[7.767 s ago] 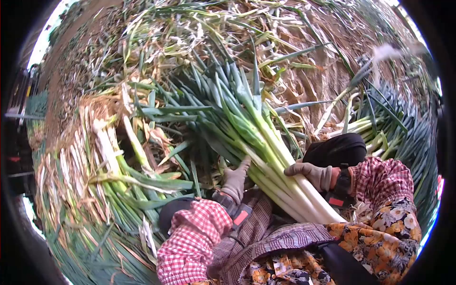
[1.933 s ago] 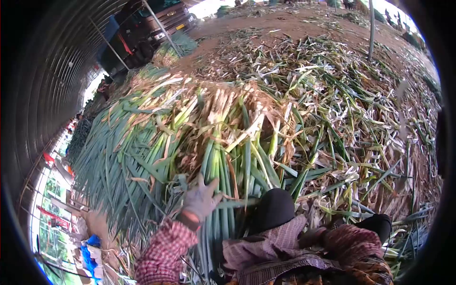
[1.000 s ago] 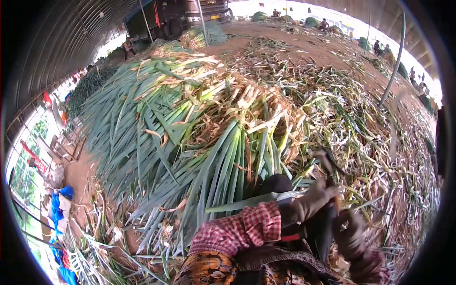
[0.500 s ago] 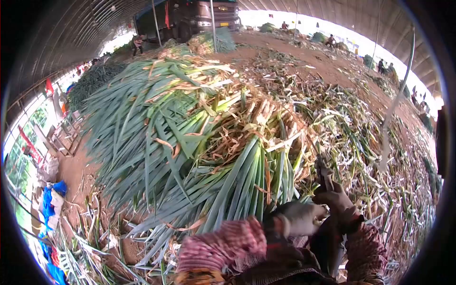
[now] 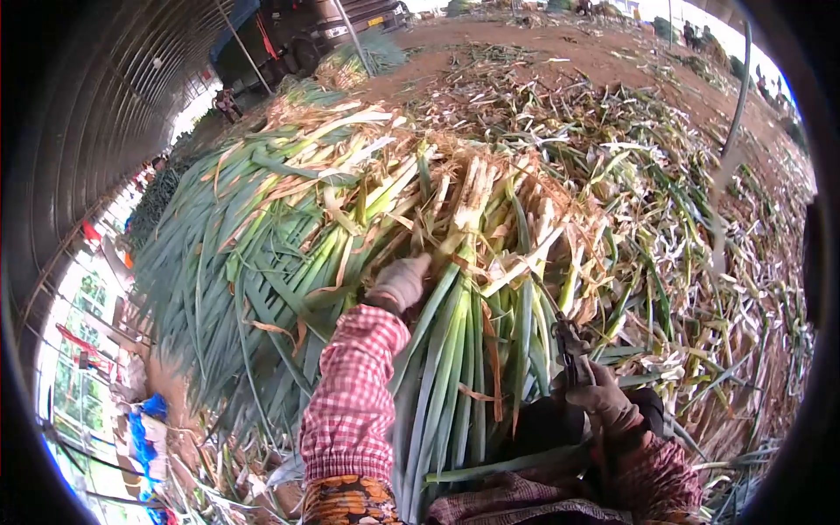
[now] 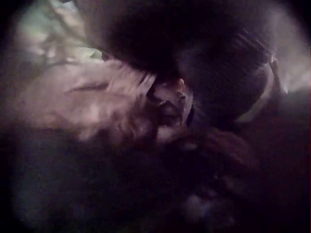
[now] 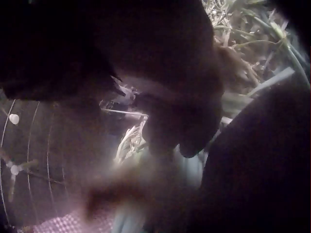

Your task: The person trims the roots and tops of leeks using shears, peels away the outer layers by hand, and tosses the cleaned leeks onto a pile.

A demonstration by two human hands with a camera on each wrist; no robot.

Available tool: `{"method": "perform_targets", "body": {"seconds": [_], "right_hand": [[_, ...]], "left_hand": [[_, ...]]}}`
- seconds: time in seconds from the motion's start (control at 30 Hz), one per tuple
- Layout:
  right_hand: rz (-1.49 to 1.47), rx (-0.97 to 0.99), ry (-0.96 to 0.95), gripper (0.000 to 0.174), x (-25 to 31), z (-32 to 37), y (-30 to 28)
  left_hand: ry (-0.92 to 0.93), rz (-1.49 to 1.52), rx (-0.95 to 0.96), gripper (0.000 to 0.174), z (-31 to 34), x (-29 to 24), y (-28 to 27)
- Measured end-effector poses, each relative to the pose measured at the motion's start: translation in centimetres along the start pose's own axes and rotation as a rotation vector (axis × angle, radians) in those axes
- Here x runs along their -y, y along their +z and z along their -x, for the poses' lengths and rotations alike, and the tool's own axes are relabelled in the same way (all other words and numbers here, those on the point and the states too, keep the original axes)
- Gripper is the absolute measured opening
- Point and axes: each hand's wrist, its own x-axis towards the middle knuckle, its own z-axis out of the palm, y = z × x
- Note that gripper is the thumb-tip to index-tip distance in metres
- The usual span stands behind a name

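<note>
In the head view, my gloved left hand point(image 5: 402, 280) reaches into the pile of large green onions point(image 5: 451, 324), among the stalks just below their pale root ends. Its fingertips are partly hidden there, and I cannot tell whether they close on a stalk. The left wrist view is dark and blurred. My gloved right hand point(image 5: 604, 398) is low at the right, above my dark-covered knee. It grips a dark metal air gun point(image 5: 573, 350) whose thin nozzle points up toward the pile. In the right wrist view, the hand point(image 7: 184, 116) is mostly in shadow.
Loose peeled leaves point(image 5: 647, 201) cover the ground on the right. A pole point(image 5: 739, 92) stands at the upper right. A truck point(image 5: 297, 35) is parked at the back under a curved metal roof point(image 5: 114, 105). Blue cloth point(image 5: 144, 437) lies at the lower left.
Earlier both hands held a bunch of green onions across my lap. Since then, my right hand has taken up the air gun. My left hand has moved from near it out to the pile.
</note>
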Motion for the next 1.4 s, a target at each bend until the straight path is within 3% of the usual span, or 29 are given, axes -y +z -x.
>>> {"method": "perform_targets", "body": {"seconds": [0.07,0.13,0.2,0.27,0.33,0.4,0.5,0.53,0.6,0.63,0.73,0.8,0.9,0.93,1.0,1.1,1.17,1.27,1.3,1.33,1.37,1.4], "right_hand": [[-0.027,-0.008,0.015,0.051,0.2,-0.4,0.0],[-0.006,-0.005,0.041,0.056,-0.4,-0.8,-0.8],[0.063,0.008,0.037,0.055,-1.0,-1.0,-1.6],[0.033,0.013,0.035,0.052,-0.5,-0.8,-1.2],[0.057,0.071,0.034,0.05,-1.0,-0.8,-2.4],[0.044,0.068,0.044,0.046,-1.2,-0.6,-2.4],[0.056,0.095,0.0,0.046,-1.4,-0.7,-2.6],[0.038,0.089,-0.01,0.048,-1.2,-0.8,-2.5],[0.002,0.059,-0.029,0.051,-0.5,-0.6,-1.9],[0.024,0.038,0.036,0.057,-1.3,-0.9,-2.7],[0.045,-0.016,-0.021,0.063,-1.1,-1.1,-3.0],[-0.013,-0.127,-0.049,0.062,-1.6,-1.1,-3.2],[-0.093,-0.267,-0.127,0.065,-1.2,-1.0,-3.4],[-0.086,-0.285,-0.131,0.066,-1.3,-1.0,-3.5],[-0.068,-0.323,-0.147,0.069,-1.4,-1.1,-3.8],[-0.02,-0.259,-0.15,0.072,-1.5,-0.5,-3.6],[-0.055,-0.282,-0.16,0.068,-1.0,-0.1,-3.4],[-0.033,-0.298,-0.164,0.065,-1.3,0.3,-3.5],[-0.005,-0.287,-0.154,0.066,-1.4,0.3,-3.5],[0.048,-0.233,-0.115,0.068,-1.3,0.3,-3.5],[0.105,-0.179,-0.076,0.071,-1.0,0.3,-3.4],[0.165,-0.126,-0.04,0.073,-0.7,0.4,-3.5]], "left_hand": [[0.04,-0.126,0.071,0.011,2.9,-3.4,-2.1],[0.052,-0.175,0.17,0.011,5.7,-3.2,-2.1],[0.111,-0.074,0.254,0.016,10.2,-4.9,-5.3],[0.15,0.113,0.485,0.022,13.9,-7.5,-9.4],[0.488,-0.158,0.433,0.021,15.1,-9.2,-12.3],[0.523,-0.342,0.473,0.02,13.9,-12.5,-16.1],[0.816,-0.615,0.113,0.029,7.3,-17.8,-22.5],[0.687,-0.689,0.023,0.031,4.1,-19.6,-25.0],[0.67,-0.475,-0.384,0.033,-2.8,-22.8,-28.2],[0.663,-0.469,-0.506,0.042,-4.7,-23.5,-28.4],[0.236,-1.005,-0.867,0.05,-7.8,-22.8,-24.3],[0.084,-0.933,-0.926,0.051,-7.4,-22.8,-21.5],[-0.026,-0.152,-0.38,0.05,-6.5,-20.7,-15.6],[-0.113,0.013,-0.093,0.073,-3.6,-22.4,-14.4],[0.048,-0.186,-0.183,0.092,-3.6,-18.4,-5.5],[-0.011,-0.378,0.229,0.061,-0.1,-21.2,-1.6],[0.193,-0.541,0.283,0.034,0.6,-21.9,-1.8],[0.621,-0.438,0.215,0.03,0.1,-26.4,-7.2],[0.958,-0.486,0.151,0.031,-1.9,-28.5,-9.6],[0.993,-0.381,0.218,0.036,-4.8,-31.4,-11.9],[1.085,-0.493,0.045,0.029,-6.0,-35.6,-15.6],[1.061,-0.486,-0.139,0.029,-7.1,-38.7,-18.6]]}}
